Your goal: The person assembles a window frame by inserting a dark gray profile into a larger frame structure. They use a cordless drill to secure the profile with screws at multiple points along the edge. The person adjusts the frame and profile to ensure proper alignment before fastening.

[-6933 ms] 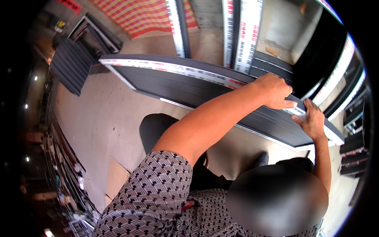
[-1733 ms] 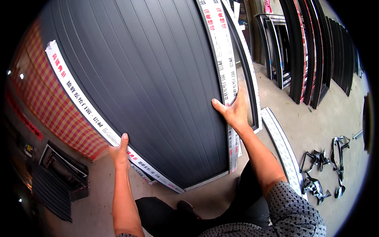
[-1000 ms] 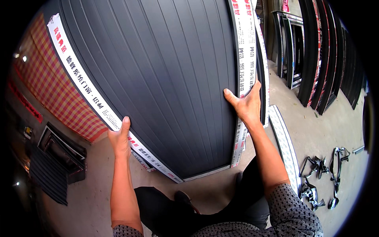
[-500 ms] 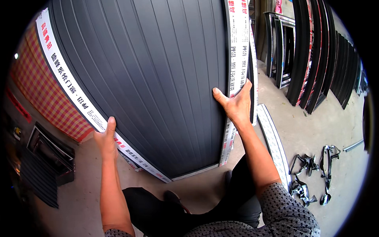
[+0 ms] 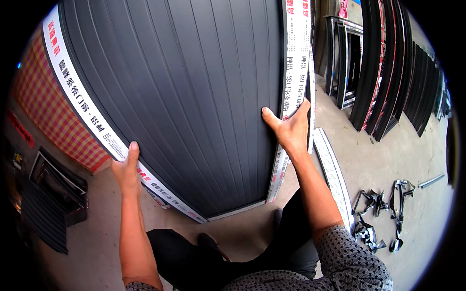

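A tall dark grey door panel (image 5: pixel 194 106) with vertical grooves stands upright before me. White printed protective film (image 5: pixel 80 104) covers its left frame edge, and similar film (image 5: pixel 294 53) runs down the right edge. My left hand (image 5: pixel 127 172) grips the left edge, thumb on the film and fingers hidden behind. On the right side, somewhat higher, my right hand (image 5: pixel 290 127) clasps the other edge, with its thumb over the grooved face and its fingers around the filmed frame. The panel's lower end is close to the floor by my feet; I cannot tell whether it touches.
Long dark profiles (image 5: pixel 383 68) lean upright at the right, beside black frames (image 5: pixel 347 63). Crumpled black-and-white strips (image 5: pixel 374 203) lie on the concrete floor (image 5: pixel 417 160). A white-filmed strip (image 5: pixel 332 169) lies by my right arm. At left are a checkered cloth (image 5: pixel 53 102) and dark frames (image 5: pixel 58 179).
The view has shifted slightly, and the panel's lower end and my left hand appear a little further left. Both hands keep their grip on the panel's edges.
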Available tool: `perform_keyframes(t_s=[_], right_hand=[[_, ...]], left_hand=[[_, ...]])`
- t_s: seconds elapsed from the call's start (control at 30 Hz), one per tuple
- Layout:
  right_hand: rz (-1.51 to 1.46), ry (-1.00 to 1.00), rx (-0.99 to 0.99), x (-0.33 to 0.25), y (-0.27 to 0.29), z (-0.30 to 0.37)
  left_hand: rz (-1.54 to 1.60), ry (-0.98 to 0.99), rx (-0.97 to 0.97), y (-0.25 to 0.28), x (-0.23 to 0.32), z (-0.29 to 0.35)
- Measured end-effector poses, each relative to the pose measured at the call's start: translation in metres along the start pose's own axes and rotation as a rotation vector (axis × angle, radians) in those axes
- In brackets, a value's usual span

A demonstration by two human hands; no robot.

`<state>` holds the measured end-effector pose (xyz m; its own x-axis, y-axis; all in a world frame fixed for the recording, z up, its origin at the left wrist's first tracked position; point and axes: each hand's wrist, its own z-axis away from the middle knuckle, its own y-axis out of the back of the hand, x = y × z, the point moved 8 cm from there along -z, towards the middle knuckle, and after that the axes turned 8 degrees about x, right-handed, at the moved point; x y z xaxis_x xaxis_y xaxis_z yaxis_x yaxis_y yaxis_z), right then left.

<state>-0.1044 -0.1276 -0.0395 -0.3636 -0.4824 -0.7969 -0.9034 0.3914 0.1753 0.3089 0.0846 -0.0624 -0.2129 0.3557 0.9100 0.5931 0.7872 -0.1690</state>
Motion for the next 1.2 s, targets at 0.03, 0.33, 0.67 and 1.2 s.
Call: perform_keyframes(t_s=[0.03,0.33,0.67,1.2], right_hand=[[0.004,-0.002,0.003,-0.001,0.002,0.0],[0.032,0.038,0.049,0.008,0.002,-0.003],[0.152,0.262,0.105,0.018,-0.006,0.004],[0.051,0.019,-0.037,-0.003,0.0,0.0]], left_hand=[[-0.004,-0.005,-0.001,0.0,-0.001,0.0],[-0.048,-0.003,0.118,0.008,-0.005,-0.003],[0.075,0.011,0.043,0.008,0.005,-0.002],[0.025,-0.014,0.019,0.001,0.003,-0.001]])
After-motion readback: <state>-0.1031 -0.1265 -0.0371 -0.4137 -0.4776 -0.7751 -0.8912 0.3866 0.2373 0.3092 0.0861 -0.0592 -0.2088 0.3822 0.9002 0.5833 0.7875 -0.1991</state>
